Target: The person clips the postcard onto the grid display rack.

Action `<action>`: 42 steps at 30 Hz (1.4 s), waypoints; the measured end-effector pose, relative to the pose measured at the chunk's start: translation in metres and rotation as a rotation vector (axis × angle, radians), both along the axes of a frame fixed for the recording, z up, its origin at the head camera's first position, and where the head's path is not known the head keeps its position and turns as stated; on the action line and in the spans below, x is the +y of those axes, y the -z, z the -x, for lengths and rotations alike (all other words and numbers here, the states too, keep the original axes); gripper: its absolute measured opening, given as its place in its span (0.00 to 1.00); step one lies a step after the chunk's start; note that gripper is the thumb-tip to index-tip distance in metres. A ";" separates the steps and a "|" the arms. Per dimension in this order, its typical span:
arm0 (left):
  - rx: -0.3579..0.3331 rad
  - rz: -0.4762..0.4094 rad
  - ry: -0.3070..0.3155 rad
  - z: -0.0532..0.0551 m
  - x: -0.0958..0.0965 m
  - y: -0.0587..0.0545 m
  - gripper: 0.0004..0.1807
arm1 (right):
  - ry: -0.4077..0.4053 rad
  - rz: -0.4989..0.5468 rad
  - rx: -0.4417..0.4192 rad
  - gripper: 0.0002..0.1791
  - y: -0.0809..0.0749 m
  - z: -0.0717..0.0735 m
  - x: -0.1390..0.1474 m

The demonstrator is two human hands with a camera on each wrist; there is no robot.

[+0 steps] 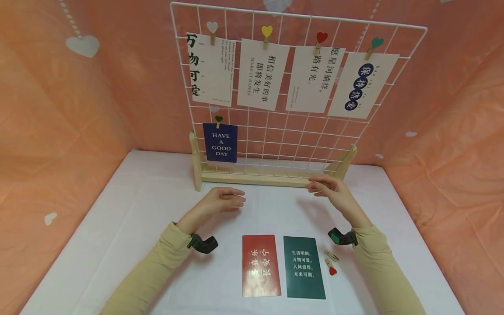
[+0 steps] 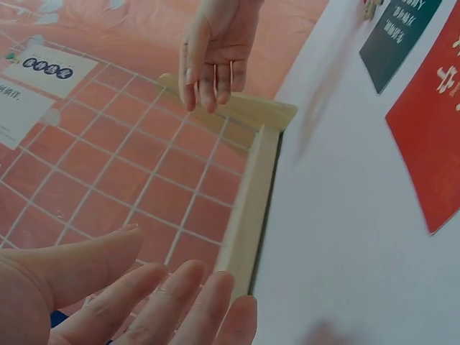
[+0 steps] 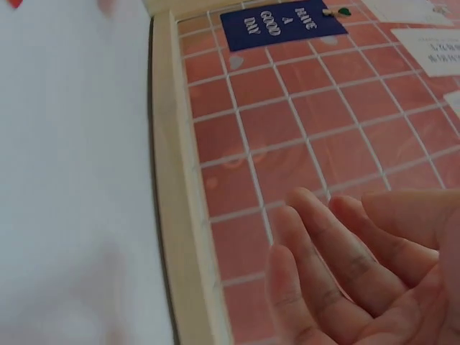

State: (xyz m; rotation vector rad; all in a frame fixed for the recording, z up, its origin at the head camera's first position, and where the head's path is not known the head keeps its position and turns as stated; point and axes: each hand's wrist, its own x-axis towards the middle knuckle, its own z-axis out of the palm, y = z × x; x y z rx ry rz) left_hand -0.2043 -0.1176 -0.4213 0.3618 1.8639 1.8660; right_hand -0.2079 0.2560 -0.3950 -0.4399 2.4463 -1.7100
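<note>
My left hand (image 1: 220,201) hovers over the white table, in front of the rack's left part, fingers relaxed and holding nothing. Toward the rack's right foot, my right hand (image 1: 328,189) is raised, also holding nothing. Between and below the hands lie a red card (image 1: 260,266) and a dark green card (image 1: 304,267), both with white writing. Two small clips lie right of the green card: a plain-looking one (image 1: 332,256) and one with a red heart (image 1: 332,271). In the left wrist view, the right hand (image 2: 219,50) has its fingers loosely extended.
A white wire grid (image 1: 291,135) stands in a wooden base (image 1: 256,178) at the back. Four heart clips hold white cards (image 1: 261,74) in its top row. A dark blue card (image 1: 220,143) hangs lower left under a green heart clip. Pink cloth (image 1: 78,109) surrounds the table.
</note>
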 end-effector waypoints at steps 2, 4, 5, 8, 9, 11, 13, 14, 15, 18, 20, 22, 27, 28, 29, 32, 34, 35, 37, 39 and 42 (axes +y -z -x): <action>-0.017 -0.004 0.012 -0.002 0.002 0.003 0.22 | 0.001 -0.010 -0.008 0.20 0.005 -0.005 0.007; -0.023 0.002 0.026 -0.004 0.003 0.005 0.23 | 0.006 -0.019 -0.016 0.20 0.009 -0.010 0.014; -0.027 0.004 0.032 -0.004 0.004 0.006 0.23 | 0.006 -0.022 -0.020 0.20 0.011 -0.013 0.017; -0.040 0.015 0.053 -0.006 0.005 0.010 0.23 | 0.002 -0.030 -0.029 0.20 0.017 -0.021 0.024; -0.042 0.019 0.056 -0.007 0.005 0.011 0.23 | 0.001 -0.033 -0.033 0.20 0.019 -0.023 0.027; -0.058 0.020 0.056 -0.009 0.006 0.012 0.23 | 0.000 -0.036 -0.045 0.21 0.022 -0.028 0.031; -0.076 0.016 0.059 -0.011 0.007 0.013 0.23 | -0.002 -0.044 -0.059 0.21 0.024 -0.032 0.035; -0.079 0.012 0.063 -0.012 0.008 0.014 0.24 | 0.000 -0.049 -0.068 0.22 0.025 -0.034 0.037; -0.076 0.011 0.068 -0.013 0.008 0.015 0.23 | 0.000 -0.052 -0.075 0.22 0.025 -0.036 0.038; -0.070 0.008 0.089 -0.016 0.008 0.018 0.23 | 0.001 -0.064 -0.091 0.22 0.027 -0.041 0.042; -0.066 0.018 0.094 -0.017 0.008 0.021 0.23 | 0.002 -0.072 -0.097 0.23 0.028 -0.045 0.045; -0.074 0.034 0.088 -0.018 0.008 0.023 0.22 | 0.002 -0.083 -0.100 0.23 0.028 -0.048 0.047; -0.089 0.084 0.082 -0.022 0.006 0.026 0.22 | -0.010 -0.086 -0.111 0.23 0.030 -0.058 0.054; -0.088 0.091 0.085 -0.023 0.006 0.026 0.22 | -0.012 -0.086 -0.117 0.23 0.031 -0.060 0.055; -0.088 0.094 0.087 -0.024 0.005 0.026 0.22 | -0.014 -0.088 -0.122 0.23 0.032 -0.061 0.056; -0.099 0.085 0.094 -0.027 0.003 0.028 0.22 | -0.026 -0.089 -0.148 0.23 0.034 -0.065 0.059; -0.108 0.074 0.100 -0.028 0.001 0.031 0.22 | -0.031 -0.089 -0.166 0.23 0.036 -0.067 0.060; -0.114 0.067 0.103 -0.028 0.000 0.032 0.22 | -0.035 -0.087 -0.174 0.23 0.037 -0.068 0.061; -0.128 0.054 0.105 -0.029 -0.001 0.034 0.22 | -0.045 -0.082 -0.187 0.23 0.039 -0.071 0.061; -0.140 0.048 0.101 -0.030 -0.002 0.036 0.22 | -0.050 -0.077 -0.194 0.22 0.041 -0.073 0.062; -0.156 0.042 0.098 -0.031 -0.004 0.037 0.22 | -0.070 -0.066 -0.200 0.22 0.044 -0.078 0.062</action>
